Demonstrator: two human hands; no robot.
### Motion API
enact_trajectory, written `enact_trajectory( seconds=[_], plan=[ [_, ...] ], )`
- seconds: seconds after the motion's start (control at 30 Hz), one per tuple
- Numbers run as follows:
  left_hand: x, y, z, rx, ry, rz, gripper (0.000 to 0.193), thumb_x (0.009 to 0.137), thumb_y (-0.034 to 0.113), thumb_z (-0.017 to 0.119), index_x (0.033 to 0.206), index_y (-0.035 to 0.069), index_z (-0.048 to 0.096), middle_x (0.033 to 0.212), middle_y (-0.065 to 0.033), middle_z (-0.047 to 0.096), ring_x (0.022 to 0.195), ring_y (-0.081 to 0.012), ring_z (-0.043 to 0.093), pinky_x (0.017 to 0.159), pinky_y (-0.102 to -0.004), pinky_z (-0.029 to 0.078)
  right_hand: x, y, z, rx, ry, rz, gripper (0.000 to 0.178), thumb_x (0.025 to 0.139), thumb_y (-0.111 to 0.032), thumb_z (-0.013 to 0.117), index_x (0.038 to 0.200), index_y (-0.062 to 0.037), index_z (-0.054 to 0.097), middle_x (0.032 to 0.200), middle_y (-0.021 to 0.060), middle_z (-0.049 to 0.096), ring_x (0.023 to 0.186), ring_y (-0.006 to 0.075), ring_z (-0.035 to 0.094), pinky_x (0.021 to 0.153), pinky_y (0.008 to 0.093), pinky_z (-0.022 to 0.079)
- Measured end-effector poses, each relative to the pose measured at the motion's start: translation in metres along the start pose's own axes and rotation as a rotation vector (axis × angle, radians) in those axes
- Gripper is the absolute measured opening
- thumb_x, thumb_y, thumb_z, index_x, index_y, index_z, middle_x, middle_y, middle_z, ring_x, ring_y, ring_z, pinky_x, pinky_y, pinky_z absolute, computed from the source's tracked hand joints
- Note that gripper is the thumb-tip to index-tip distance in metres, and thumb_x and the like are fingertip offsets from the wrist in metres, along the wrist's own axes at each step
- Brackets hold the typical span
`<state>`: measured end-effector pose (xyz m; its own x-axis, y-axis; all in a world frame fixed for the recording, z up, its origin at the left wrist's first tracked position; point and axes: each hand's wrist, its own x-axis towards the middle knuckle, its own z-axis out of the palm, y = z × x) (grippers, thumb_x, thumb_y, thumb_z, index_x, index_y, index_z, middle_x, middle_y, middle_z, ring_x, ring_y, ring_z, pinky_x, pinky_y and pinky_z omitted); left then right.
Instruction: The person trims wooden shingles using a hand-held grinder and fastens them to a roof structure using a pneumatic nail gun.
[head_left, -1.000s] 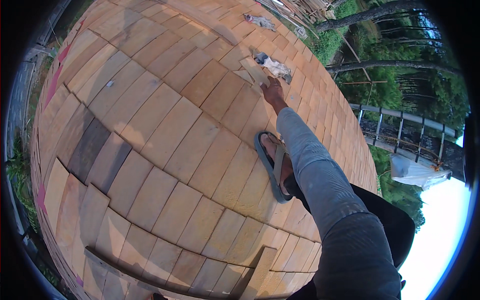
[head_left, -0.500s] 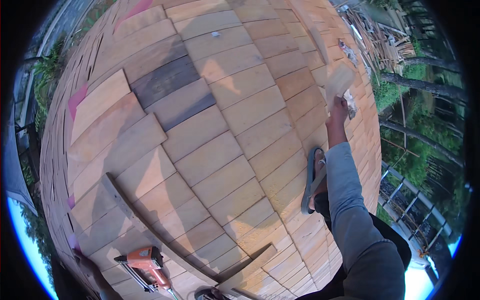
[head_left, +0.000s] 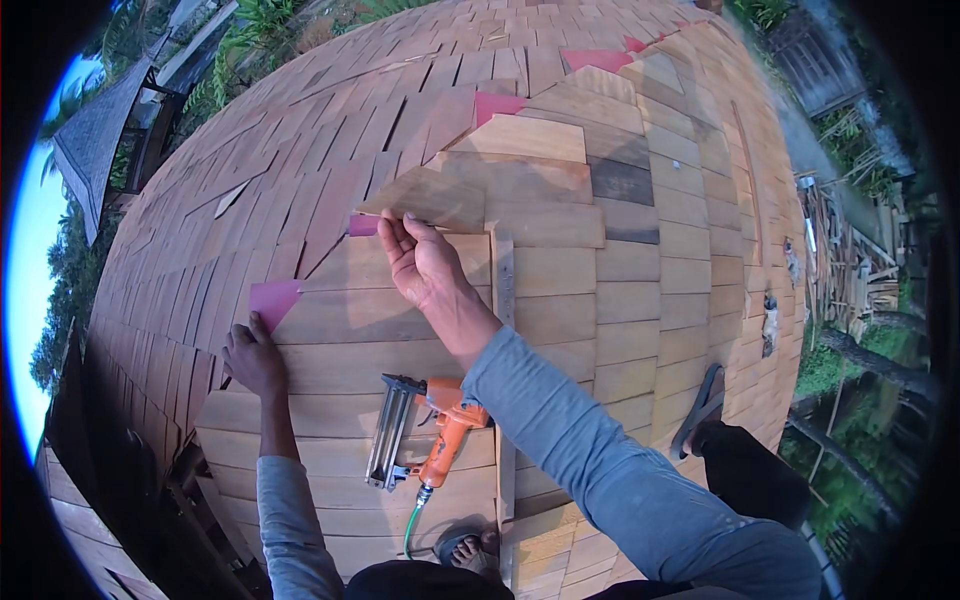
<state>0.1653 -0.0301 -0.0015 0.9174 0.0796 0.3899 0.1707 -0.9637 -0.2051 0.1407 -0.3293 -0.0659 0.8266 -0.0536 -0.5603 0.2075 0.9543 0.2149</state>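
Observation:
My right hand, palm turned up, pinches the lower edge of a thin wooden shingle between thumb and fingers. That shingle lies along the slanting seam where two roof faces meet, with a bit of pink underlay showing beside its left end. Down to the left, my left hand rests on the roof with its fingers spread, a fingertip touching the pink sheet corner. Below my right wrist, an orange nail gun with a green hose lies on the shingles.
A long wooden batten runs down the roof beside the nail gun. My sandalled feet stand at the batten's lower end and at the right, near a sandal. Overlapping shingles cover the slope. Scrap wood and trees lie beyond the right edge.
My right hand has swung from the far right over to the seam at the left, bringing the shingle along. My view has turned left, and my left hand now shows fully beside the pink sheet.

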Motion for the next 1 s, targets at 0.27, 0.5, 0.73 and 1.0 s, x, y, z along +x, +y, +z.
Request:
enact_trajectory(
  seconds=[0.27, 0.5, 0.73, 1.0],
  plan=[
    [-0.005, -0.009, -0.007, -0.151, -0.034, -0.012, 0.052, 0.105, 0.054, 0.054, 0.091, 0.005, 0.065, 0.095, -0.0084, 0.064, 0.099, -0.0320, 0.058, 0.089, -0.0490, 0.040, -0.003, 0.004, 0.003, -1.086, -0.111, 0.013, 0.041, 0.107, -0.033, 0.059, 0.126, 0.0040, 0.057, 0.122, 0.0197, 0.066, 0.107, 0.0311, 0.071, 0.082, 0.0396, 0.065],
    [-0.002, -0.006, -0.013, -0.258, -0.024, 0.024, 0.053, 0.096, 0.057, 0.064, 0.097, 0.004, 0.067, 0.099, -0.0110, 0.067, 0.101, -0.0341, 0.060, 0.093, -0.0515, 0.041, 0.030, -0.102, 0.027, -2.655, -0.003, -0.690, 0.058, 0.091, -0.033, 0.079, 0.144, -0.0176, 0.061, 0.146, 0.0150, 0.055, 0.140, 0.0359, 0.049, 0.115, 0.0483, 0.043],
    [-0.007, -0.022, -0.001, -0.267, 0.032, 0.101, 0.054, 0.092, 0.057, 0.069, 0.100, 0.003, 0.065, 0.103, -0.0108, 0.065, 0.106, -0.0340, 0.059, 0.093, -0.0519, 0.041, 0.053, -0.135, 0.012, -2.634, -0.306, -0.721, 0.057, 0.088, -0.026, 0.082, 0.141, -0.0143, 0.063, 0.141, 0.0154, 0.058, 0.139, 0.0359, 0.050, 0.117, 0.0455, 0.041],
    [-0.009, -0.027, 0.003, -0.263, 0.056, 0.145, 0.057, 0.091, 0.059, 0.070, 0.100, 0.003, 0.066, 0.103, -0.0109, 0.064, 0.104, -0.0339, 0.059, 0.091, -0.0500, 0.042, 0.041, -0.124, 0.001, -2.572, -0.304, -0.757, 0.055, 0.088, -0.028, 0.082, 0.139, -0.0179, 0.066, 0.134, 0.0155, 0.061, 0.138, 0.0358, 0.051, 0.118, 0.0448, 0.040]
  ],
)
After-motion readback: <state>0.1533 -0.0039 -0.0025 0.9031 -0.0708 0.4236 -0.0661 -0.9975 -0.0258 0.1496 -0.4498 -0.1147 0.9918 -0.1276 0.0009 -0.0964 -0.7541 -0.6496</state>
